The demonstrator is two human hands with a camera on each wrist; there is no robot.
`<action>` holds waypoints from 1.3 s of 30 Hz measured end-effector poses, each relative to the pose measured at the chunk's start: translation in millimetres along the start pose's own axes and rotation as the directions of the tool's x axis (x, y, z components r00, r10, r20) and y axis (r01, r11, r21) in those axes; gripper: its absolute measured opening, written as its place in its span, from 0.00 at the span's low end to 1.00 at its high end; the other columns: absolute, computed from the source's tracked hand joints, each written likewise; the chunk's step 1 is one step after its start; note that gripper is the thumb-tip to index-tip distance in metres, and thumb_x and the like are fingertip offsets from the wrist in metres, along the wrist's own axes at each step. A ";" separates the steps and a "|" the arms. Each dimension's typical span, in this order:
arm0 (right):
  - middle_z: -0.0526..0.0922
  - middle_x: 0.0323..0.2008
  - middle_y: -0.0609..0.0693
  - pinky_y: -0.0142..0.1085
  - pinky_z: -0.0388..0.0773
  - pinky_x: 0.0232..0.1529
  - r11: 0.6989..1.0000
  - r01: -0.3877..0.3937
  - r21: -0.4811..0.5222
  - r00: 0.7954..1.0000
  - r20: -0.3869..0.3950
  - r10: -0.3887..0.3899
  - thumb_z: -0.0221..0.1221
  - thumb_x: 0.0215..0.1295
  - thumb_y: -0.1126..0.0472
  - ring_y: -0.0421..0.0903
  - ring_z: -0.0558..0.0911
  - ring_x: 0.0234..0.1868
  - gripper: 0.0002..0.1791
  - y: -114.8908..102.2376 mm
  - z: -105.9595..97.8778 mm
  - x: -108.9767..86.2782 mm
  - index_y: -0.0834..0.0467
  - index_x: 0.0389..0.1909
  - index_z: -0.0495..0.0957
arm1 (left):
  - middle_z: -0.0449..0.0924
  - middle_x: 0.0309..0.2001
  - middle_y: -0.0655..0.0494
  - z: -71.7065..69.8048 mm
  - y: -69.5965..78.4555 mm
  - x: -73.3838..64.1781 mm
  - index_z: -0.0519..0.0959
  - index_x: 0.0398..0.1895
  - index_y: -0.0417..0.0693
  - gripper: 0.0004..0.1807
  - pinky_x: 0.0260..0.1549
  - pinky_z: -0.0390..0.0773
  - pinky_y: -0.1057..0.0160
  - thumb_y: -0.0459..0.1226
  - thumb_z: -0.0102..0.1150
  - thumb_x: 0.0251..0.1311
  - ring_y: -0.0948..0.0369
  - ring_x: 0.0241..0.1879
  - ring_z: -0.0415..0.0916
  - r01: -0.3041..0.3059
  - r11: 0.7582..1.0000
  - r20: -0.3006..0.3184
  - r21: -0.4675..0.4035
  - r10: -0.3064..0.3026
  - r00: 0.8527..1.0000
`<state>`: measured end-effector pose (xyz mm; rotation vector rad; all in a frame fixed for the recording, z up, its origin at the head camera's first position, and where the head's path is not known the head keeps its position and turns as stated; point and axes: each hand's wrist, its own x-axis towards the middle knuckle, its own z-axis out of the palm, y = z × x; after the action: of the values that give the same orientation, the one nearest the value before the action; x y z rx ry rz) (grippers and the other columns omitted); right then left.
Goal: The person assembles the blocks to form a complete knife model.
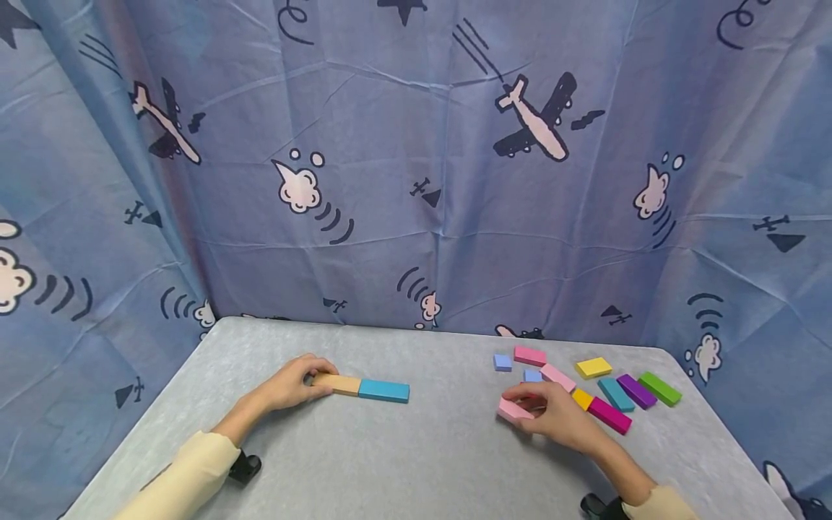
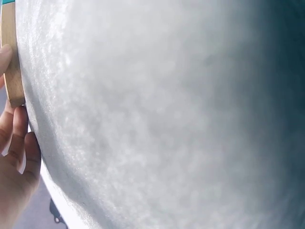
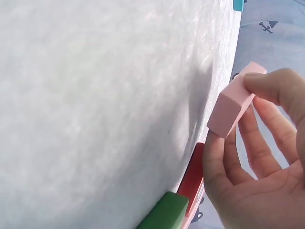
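Observation:
My left hand [image 1: 295, 384] grips the left end of a natural-wood block [image 1: 344, 384] on the table, thumb on its near side and fingers around its end. A blue block [image 1: 384, 391] lies end to end with it, forming one straight row. With thumb and fingers my right hand [image 1: 552, 415] pinches a light pink block [image 1: 513, 411]. In the right wrist view that pink block [image 3: 233, 102] is tilted and raised off the tabletop. Below that hand lie a red block [image 3: 193, 174] and a green block [image 3: 164, 212], mostly covered by the hand in the head view.
Loose blocks spread over the table's right side: yellow [image 1: 593, 367], teal [image 1: 616, 394], purple [image 1: 636, 391], green [image 1: 659, 388], magenta [image 1: 609, 415], another pink [image 1: 529, 355] and a small light-blue one [image 1: 503, 362]. A patterned blue curtain [image 1: 364, 274] hangs behind the grey table [image 1: 390, 469].

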<state>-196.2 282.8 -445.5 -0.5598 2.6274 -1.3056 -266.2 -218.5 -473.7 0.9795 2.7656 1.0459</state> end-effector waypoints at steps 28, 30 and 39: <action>0.85 0.48 0.48 0.43 0.79 0.51 0.983 0.180 -0.024 0.979 0.102 -0.176 0.70 0.60 0.67 0.48 0.81 0.46 0.19 -12.2 34.8 63.7 0.60 0.54 0.84 | 0.79 0.45 0.60 -2.7 0.4 2.0 0.84 0.48 0.51 0.11 0.49 0.73 0.50 0.38 0.71 0.63 0.57 0.46 0.74 0.011 1.000 0.019 -0.012 -0.010 1.000; 0.85 0.47 0.47 0.43 0.79 0.51 0.982 0.189 -0.030 0.976 0.115 -0.184 0.69 0.60 0.67 0.47 0.81 0.46 0.18 -13.6 39.1 69.5 0.60 0.53 0.85 | 0.79 0.44 0.60 -3.3 0.1 1.7 0.84 0.48 0.51 0.11 0.48 0.73 0.50 0.38 0.71 0.63 0.57 0.45 0.74 0.016 1.000 0.020 -0.011 -0.016 1.000; 0.84 0.45 0.43 0.41 0.78 0.50 0.977 0.211 -0.043 0.966 0.161 -0.201 0.68 0.61 0.68 0.46 0.80 0.44 0.18 -21.2 55.2 91.4 0.57 0.52 0.85 | 0.79 0.44 0.60 -2.5 0.0 1.5 0.84 0.48 0.52 0.11 0.48 0.73 0.50 0.39 0.70 0.63 0.57 0.45 0.74 0.030 1.000 0.016 -0.004 -0.030 0.999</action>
<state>-258.1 194.4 -459.7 -0.9274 2.5414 -1.1842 -267.9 -219.1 -471.5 0.9389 2.7550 1.0356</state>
